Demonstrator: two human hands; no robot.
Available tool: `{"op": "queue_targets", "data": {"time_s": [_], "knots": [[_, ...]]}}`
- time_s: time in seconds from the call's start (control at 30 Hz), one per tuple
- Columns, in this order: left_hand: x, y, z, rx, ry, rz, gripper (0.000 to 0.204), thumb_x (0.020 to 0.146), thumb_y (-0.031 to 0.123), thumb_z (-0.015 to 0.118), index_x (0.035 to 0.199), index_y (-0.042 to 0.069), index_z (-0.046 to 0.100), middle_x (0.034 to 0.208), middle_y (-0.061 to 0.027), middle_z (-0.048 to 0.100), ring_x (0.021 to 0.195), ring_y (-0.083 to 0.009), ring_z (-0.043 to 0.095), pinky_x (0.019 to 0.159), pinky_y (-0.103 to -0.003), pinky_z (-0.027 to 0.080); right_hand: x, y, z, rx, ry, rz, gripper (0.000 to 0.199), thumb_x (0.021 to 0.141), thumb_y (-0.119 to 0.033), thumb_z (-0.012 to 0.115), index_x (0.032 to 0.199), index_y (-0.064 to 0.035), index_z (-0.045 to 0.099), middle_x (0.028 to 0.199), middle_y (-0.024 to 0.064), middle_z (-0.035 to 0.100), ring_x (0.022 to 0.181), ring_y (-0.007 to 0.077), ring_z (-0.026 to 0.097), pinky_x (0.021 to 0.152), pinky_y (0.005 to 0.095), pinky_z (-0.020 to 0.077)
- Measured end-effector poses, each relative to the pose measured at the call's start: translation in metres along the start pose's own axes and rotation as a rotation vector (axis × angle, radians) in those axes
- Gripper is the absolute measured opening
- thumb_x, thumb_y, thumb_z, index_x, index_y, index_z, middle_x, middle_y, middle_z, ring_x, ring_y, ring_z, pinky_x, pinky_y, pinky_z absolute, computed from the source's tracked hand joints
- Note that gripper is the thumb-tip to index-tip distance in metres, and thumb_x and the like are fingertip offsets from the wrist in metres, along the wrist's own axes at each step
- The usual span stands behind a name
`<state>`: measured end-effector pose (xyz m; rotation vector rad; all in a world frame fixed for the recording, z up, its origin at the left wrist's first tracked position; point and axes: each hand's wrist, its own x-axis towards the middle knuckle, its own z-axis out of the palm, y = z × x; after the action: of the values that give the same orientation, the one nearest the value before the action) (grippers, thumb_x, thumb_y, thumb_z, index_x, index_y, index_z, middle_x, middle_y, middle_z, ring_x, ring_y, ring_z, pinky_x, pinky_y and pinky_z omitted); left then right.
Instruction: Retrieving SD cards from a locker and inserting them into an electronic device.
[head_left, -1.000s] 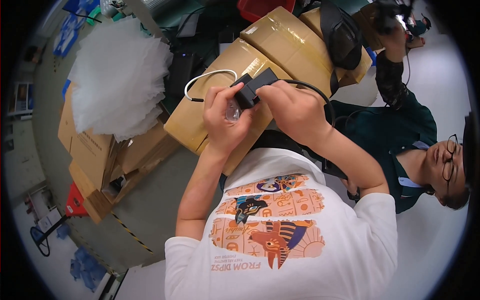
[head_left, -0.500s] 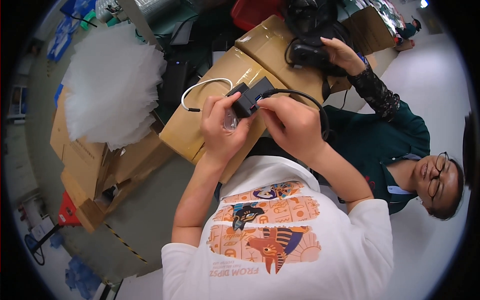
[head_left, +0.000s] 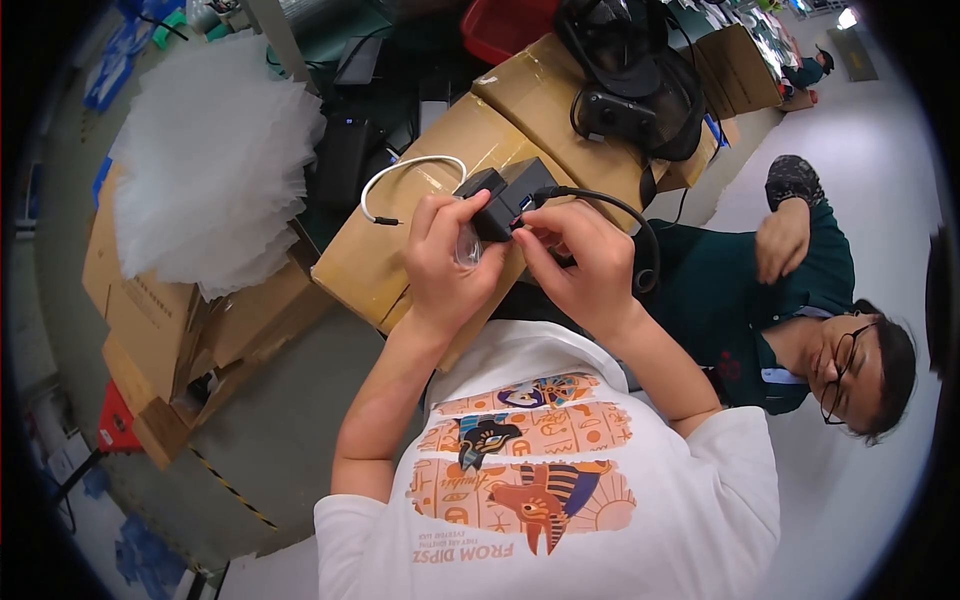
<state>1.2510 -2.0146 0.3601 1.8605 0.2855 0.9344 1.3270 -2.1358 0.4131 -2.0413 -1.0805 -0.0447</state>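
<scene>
My left hand [head_left: 447, 262] grips a black power adapter [head_left: 505, 197] together with a small clear plastic bag, held over a long cardboard box [head_left: 420, 235]. My right hand [head_left: 580, 262] pinches the adapter's end where a black cable [head_left: 628, 222] loops out to the right. A white cable [head_left: 400, 172] curls out to the left of the adapter, over the box top.
A black headset [head_left: 630, 80] sits on a second cardboard box behind. A stack of white foam sheets [head_left: 215, 165] lies on cartons at the left. A person in a dark green shirt [head_left: 740, 290] crouches at my right. A red bin [head_left: 505, 25] stands at the back.
The headset that the other person held is now set down on the far box, and their hand has drawn back to their chest. My hands still work on the adapter.
</scene>
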Motion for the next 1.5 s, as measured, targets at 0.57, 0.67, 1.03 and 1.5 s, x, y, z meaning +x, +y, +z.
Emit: {"op": "queue_targets", "data": {"time_s": [0.57,0.67,1.03,1.5], "knots": [[-0.002,-0.007,0.003,0.008,-0.007,0.003,0.045,0.053,-0.004,0.068,0.097,0.001,0.059,0.083,-0.0110,0.051,0.070,-0.0238,0.054,0.059,-0.030,0.046,-0.001,0.023,0.010,-0.116,0.103,-0.397,0.021,0.067,-0.004,0.070,0.086,-0.0041,0.061,0.075,0.0077,0.059,0.061,0.0223,0.058,0.052,0.0292,0.0472],[-0.003,-0.006,0.002,0.012,-0.003,0.011,0.046,0.053,-0.004,0.068,0.097,0.001,0.059,0.082,-0.0108,0.051,0.070,-0.0236,0.054,0.059,-0.030,0.046,-0.002,0.023,0.008,-0.119,0.097,-0.413,0.022,0.067,-0.004,0.070,0.087,-0.0043,0.061,0.075,0.0072,0.059,0.061,0.0218,0.058,0.052,0.0288,0.0466],[0.001,-0.006,0.003,-0.003,-0.002,-0.003,0.044,0.053,-0.005,0.067,0.096,0.001,0.059,0.082,-0.0106,0.051,0.069,-0.0229,0.054,0.059,-0.029,0.045,0.006,0.025,0.003,-0.143,0.039,-0.422,0.023,0.065,-0.005,0.067,0.087,-0.0064,0.062,0.077,0.0042,0.060,0.061,0.0190,0.057,0.052,0.0281,0.0450],[-0.002,-0.005,0.002,0.023,-0.017,0.018,0.044,0.054,-0.005,0.067,0.097,0.001,0.060,0.082,-0.0103,0.052,0.070,-0.0225,0.054,0.059,-0.028,0.045,-0.002,0.028,0.000,-0.179,0.034,-0.492,0.024,0.066,0.000,0.069,0.088,-0.0046,0.063,0.076,0.0065,0.062,0.060,0.0205,0.058,0.052,0.0277,0.0452]]}}
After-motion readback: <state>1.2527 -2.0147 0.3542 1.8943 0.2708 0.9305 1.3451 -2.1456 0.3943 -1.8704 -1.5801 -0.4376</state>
